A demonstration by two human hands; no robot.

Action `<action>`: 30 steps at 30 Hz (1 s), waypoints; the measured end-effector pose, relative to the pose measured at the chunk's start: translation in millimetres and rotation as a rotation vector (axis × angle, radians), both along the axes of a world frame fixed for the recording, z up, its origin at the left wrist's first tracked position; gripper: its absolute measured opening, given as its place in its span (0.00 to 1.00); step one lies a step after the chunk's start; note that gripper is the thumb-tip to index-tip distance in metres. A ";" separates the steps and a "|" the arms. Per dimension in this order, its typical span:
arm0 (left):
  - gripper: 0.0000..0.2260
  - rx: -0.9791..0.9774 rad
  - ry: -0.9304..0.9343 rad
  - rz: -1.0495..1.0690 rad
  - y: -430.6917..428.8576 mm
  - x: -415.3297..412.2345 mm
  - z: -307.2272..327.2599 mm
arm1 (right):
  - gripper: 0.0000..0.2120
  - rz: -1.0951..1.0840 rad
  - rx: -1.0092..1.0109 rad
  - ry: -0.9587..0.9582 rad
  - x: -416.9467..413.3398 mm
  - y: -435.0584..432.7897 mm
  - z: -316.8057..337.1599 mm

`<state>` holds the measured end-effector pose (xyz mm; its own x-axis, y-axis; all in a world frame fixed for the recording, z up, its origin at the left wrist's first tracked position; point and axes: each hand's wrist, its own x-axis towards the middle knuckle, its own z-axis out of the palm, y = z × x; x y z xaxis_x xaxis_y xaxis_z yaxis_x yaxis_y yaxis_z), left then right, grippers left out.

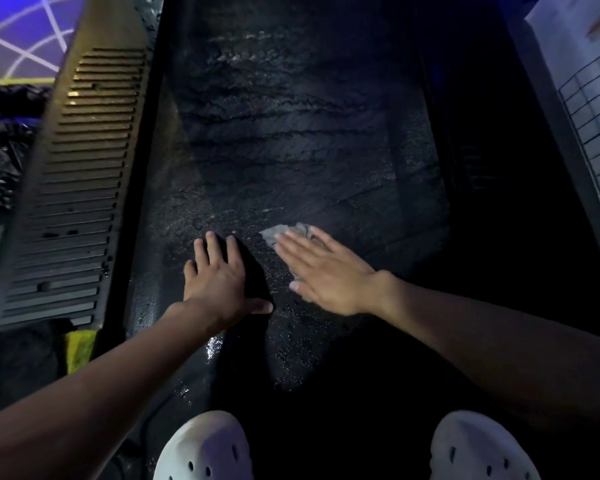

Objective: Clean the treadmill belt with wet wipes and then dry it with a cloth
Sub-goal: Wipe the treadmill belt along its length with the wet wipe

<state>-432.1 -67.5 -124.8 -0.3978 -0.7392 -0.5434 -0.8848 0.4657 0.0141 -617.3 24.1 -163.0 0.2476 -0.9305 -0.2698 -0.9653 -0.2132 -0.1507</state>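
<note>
1. The left hand (219,277) lay flat, fingers spread, on the wet treadmill belt (291,133); it held nothing.
2. The right hand (326,271) pressed flat, fingers straight, on a grey wet wipe (278,233); the wipe showed beyond its fingertips.

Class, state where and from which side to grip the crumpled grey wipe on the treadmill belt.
Pinch the crumpled grey wipe by its bunched free edge, from above on the far side; the right hand presses the rest flat under straight fingers.
</note>
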 end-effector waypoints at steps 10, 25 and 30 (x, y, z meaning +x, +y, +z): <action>0.58 0.001 0.084 -0.021 -14.9 25.7 -7.1 | 0.31 -0.077 0.007 0.029 5.4 -19.7 0.2; 0.56 0.042 0.078 0.038 -21.5 47.7 0.5 | 0.31 0.106 -0.020 -0.033 53.1 -28.1 -1.6; 0.53 -0.147 0.043 0.057 -15.0 58.2 4.0 | 0.32 -0.275 -0.049 -0.017 41.0 -52.3 -4.0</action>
